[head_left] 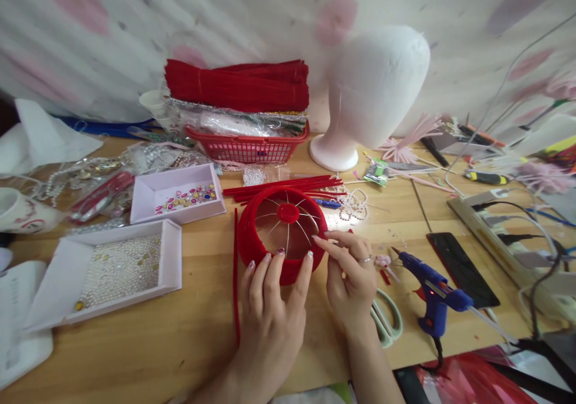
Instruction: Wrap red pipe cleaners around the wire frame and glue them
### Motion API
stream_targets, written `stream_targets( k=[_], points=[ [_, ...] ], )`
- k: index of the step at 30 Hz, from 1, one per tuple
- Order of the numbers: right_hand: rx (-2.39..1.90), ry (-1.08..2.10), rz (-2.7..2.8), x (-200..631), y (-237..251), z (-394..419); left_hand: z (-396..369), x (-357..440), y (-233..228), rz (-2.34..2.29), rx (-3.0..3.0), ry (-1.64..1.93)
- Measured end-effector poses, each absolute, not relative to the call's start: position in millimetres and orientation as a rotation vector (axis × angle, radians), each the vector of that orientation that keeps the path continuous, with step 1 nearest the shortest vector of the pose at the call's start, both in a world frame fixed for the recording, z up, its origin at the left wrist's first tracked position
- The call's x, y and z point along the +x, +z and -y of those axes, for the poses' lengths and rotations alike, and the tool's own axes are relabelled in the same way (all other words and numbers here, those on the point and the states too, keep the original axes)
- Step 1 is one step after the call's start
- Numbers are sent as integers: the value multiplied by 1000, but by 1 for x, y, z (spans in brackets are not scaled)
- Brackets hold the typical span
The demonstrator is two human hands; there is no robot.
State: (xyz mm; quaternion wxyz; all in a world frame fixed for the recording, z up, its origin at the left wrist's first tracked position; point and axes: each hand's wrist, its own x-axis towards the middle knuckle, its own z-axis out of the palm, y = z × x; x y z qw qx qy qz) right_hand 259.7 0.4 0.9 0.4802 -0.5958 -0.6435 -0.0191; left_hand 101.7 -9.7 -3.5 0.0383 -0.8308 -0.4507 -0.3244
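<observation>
A round red frame (252, 236) wrapped in fuzzy red wire, with thin metal spokes and a red hub, stands on the wooden table (135, 338). My left hand (269, 308) rests against its near wall, fingers spread over the rim. My right hand (348, 272) is at the frame's right side, with thumb and forefinger pinched close to the rim; what they pinch is too small to tell. A long red pipe cleaner (235, 278) lies on the table left of the frame. More red pipe cleaners (288, 186) lie behind it.
A blue glue gun (432, 293) and pale green scissors (387, 320) lie right of my hands, and a black phone (461, 269) further right. Two white trays (108, 272) of beads sit at left. A red basket (247, 146) and white foam head (373, 92) stand behind.
</observation>
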Motion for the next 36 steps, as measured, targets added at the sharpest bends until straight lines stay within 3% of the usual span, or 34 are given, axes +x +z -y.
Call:
stream_targets(
  k=[13, 27, 36],
  points=[
    [-1452, 14, 1542, 258, 3, 1, 4, 95, 3, 1303, -2479, -780],
    [-1434, 471, 1220, 255, 7, -3, -25, 108, 28, 1256, -2445, -1148],
    [-1350, 548, 1066, 259, 5, -4, -31, 114, 34, 1367, -2562, -1173]
  ],
)
